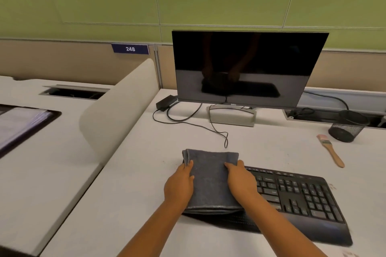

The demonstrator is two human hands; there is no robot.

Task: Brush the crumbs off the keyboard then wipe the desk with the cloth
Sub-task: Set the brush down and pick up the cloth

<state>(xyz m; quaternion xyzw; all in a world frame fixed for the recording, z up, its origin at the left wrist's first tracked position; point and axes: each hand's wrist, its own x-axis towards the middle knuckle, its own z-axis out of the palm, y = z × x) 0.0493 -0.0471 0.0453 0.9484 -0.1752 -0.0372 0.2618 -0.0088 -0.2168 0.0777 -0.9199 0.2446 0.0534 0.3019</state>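
A folded grey cloth (210, 179) lies over the left end of the black keyboard (298, 196), which sits on the white desk (146, 173). My left hand (179, 185) grips the cloth's left edge, thumb on top. My right hand (240, 181) grips its right edge the same way. A wooden-handled paintbrush (331, 150) with pale bristles lies on the desk to the far right, behind the keyboard. A few small crumbs dot the desk near the keyboard's right end (332, 185).
A dark monitor (246, 69) on a grey stand is behind the cloth, with black cables (217, 129) and a power brick (166, 102) trailing in front. A black mesh cup (347, 126) stands at the right rear. A curved white divider (119, 108) borders the desk's left side.
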